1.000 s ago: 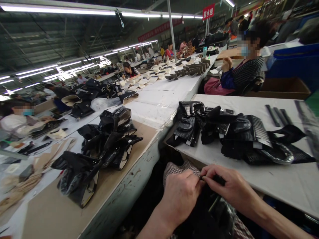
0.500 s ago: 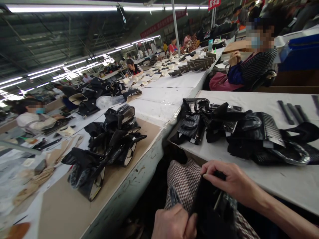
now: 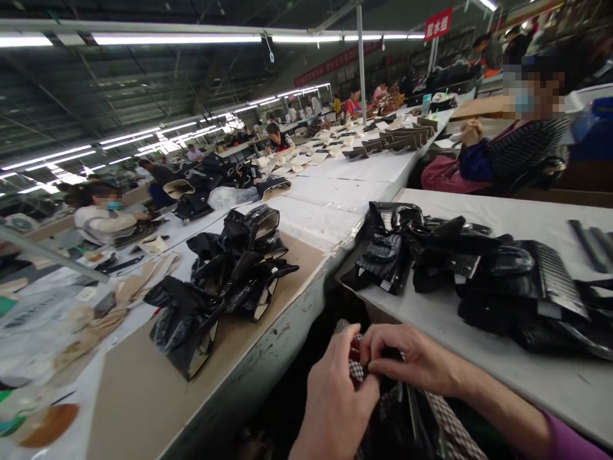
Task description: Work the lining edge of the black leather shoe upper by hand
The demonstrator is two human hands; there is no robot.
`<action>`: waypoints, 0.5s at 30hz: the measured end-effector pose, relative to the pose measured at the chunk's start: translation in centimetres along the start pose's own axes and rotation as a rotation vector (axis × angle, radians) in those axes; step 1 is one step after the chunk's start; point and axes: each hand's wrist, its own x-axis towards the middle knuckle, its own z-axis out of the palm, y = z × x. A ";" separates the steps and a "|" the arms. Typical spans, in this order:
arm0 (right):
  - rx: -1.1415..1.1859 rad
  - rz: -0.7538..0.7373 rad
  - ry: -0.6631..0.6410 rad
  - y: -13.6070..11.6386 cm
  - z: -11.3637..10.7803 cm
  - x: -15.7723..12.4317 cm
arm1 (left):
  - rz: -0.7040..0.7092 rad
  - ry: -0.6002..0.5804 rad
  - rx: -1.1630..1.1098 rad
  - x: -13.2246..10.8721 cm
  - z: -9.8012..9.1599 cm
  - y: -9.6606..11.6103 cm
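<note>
Since half a second ago, the left hand (image 3: 332, 393) has come up from low on the black piece (image 3: 400, 421) to meet the right hand (image 3: 414, 361) at its top edge. The piece sits just off the near edge of the white surface (image 3: 569, 390), against checked cloth (image 3: 457, 431). From where I stand, the right hand has that edge pinched between thumb and fingers; the left is half-curled beside it, and I can't tell whether it grips anything.

What would worry me is the pinch: it looks small, and if it slipped, the piece could slide off the soft cloth into the dark gap left of the white surface. Fingers crowded this closely might also crease the edge or pull it crooked.

The fingers cover the very spot being worked, the piece runs out of sight at the bottom, and black on black hides its shape. The heap of black bags (image 3: 507, 281) on the white surface is cut off too.
</note>
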 end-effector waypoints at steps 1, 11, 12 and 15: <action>-0.014 0.004 0.009 0.1 -0.1 -0.2 | 0.015 -0.033 -0.103 0.7 0.0 0.1; -0.220 0.058 0.190 -4.6 -0.4 -1.7 | 0.076 0.008 -0.113 2.0 0.0 -1.3; -0.228 0.067 0.039 -5.9 -0.1 -1.7 | 0.063 0.007 -0.083 2.2 -0.2 -1.4; -0.312 0.043 -0.278 -8.3 0.9 -1.8 | 0.004 -0.003 0.003 2.5 -1.0 -1.4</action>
